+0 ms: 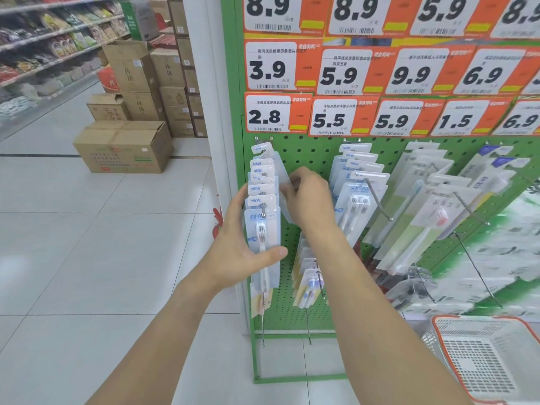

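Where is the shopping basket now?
In the head view, the shopping basket is in the lower right corner, below the green pegboard.

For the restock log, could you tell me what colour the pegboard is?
The pegboard is green; head view.

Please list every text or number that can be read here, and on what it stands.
"NEW": toothbrush packs in the left hand.
"8.9": top tag one
"8.9": top tag two
"5.9": top tag three
"3.9": middle tag one
"5.9": middle tag two
"9.9": middle tag three
"6.9": middle tag four
"2.8": bottom tag one
"5.5": bottom tag two
"5.9": bottom tag three
"1.5": bottom tag four
"6.9": bottom tag five
All smaller print: unreadable.
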Tool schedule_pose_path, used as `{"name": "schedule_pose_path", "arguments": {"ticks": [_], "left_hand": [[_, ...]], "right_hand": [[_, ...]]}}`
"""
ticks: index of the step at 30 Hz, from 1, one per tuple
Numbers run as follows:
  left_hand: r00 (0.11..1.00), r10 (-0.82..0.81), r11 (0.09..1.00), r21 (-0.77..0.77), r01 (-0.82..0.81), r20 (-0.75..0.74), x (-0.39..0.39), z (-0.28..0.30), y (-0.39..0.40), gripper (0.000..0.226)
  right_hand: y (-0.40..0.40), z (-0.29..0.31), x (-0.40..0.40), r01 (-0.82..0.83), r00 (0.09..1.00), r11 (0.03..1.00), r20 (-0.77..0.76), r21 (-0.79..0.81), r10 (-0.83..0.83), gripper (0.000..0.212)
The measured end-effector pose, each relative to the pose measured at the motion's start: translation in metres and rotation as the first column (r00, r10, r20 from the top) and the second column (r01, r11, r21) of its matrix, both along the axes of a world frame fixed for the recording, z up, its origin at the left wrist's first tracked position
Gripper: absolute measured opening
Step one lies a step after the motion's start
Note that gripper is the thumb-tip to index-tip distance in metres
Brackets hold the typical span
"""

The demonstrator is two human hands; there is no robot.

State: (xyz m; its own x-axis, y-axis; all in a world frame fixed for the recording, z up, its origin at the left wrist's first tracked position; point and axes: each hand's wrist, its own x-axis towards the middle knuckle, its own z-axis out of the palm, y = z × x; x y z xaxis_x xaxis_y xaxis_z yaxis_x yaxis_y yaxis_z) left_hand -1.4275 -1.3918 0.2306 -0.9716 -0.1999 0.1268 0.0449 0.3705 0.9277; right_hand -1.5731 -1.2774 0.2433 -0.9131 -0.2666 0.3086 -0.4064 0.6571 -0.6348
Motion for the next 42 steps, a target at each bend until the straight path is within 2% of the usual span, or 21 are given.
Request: {"name": "schedule_pose_path", "arguments": {"ticks": [5, 9, 11, 17, 21, 23, 30, 33, 36, 39, 42], "left_hand": [[0.999, -0.026, 1.0, -0.002, 0.026, 0.019, -0.007, -0.006, -0.009, 0.117], [0.998, -0.033, 0.999, -0.017, 0.034, 0.044, -0.012, -0.009, -0.015, 0.112], [0.998, -0.04, 0.999, -0.018, 0.041, 0.056, -0.012, -0.013, -0.017, 0.112], [0.994, -0.07, 0.997, 0.033, 0.068, 0.081, -0.012, -0.019, -0.019, 0.112], [0.999, -0.029, 0.999, 0.027, 0.027, 0.046, -0.013, -0.021, -0.015, 0.109], [0.999, 0.001, 1.0, 0.029, -0.002, 0.033, -0.014, -0.022, -0.012, 0.107], [1.0, -0.024, 0.998, 0.058, 0.024, -0.005, -0.029, -0.02, -0.008, 0.084], [0.999, -0.051, 0.996, 0.079, 0.052, -0.009, -0.037, -0.017, -0.012, 0.081], [0.999, -0.049, 0.99, 0.135, 0.049, -0.003, -0.046, -0.016, -0.02, 0.083], [0.997, -0.082, 0.98, 0.184, 0.079, 0.012, -0.049, -0.017, -0.021, 0.09], [0.999, -0.048, 0.981, 0.188, 0.046, 0.005, -0.046, -0.019, -0.016, 0.093]], "right_hand": [[-0.003, 0.003, 0.001, 0.033, 0.999, 0.998, -0.04, -0.058, -0.035, 0.007], [-0.003, 0.005, 0.006, 0.115, 0.986, 0.986, -0.105, -0.12, -0.128, 0.011], [-0.005, 0.005, 0.005, 0.112, 0.987, 0.987, -0.102, -0.119, -0.125, 0.01], [-0.003, 0.005, 0.004, -0.075, 0.984, 0.976, 0.141, -0.206, 0.106, 0.016], [-0.002, 0.006, 0.006, -0.103, 0.966, 0.969, 0.209, -0.223, 0.15, 0.024], [-0.001, 0.008, 0.009, -0.072, 0.964, 0.955, 0.228, -0.287, 0.141, 0.025], [0.007, -0.014, 0.047, 0.079, 0.96, 0.795, 0.26, -0.601, 0.101, 0.018], [0.012, -0.014, 0.069, 0.047, 0.964, 0.718, 0.221, -0.695, 0.15, 0.02], [0.017, -0.004, 0.085, -0.062, 0.952, 0.644, 0.149, -0.763, 0.268, 0.028], [0.019, 0.004, 0.093, -0.135, 0.943, 0.681, 0.118, -0.72, 0.311, 0.025], [0.017, 0.009, 0.092, -0.069, 0.952, 0.723, 0.172, -0.687, 0.255, 0.017]]}}
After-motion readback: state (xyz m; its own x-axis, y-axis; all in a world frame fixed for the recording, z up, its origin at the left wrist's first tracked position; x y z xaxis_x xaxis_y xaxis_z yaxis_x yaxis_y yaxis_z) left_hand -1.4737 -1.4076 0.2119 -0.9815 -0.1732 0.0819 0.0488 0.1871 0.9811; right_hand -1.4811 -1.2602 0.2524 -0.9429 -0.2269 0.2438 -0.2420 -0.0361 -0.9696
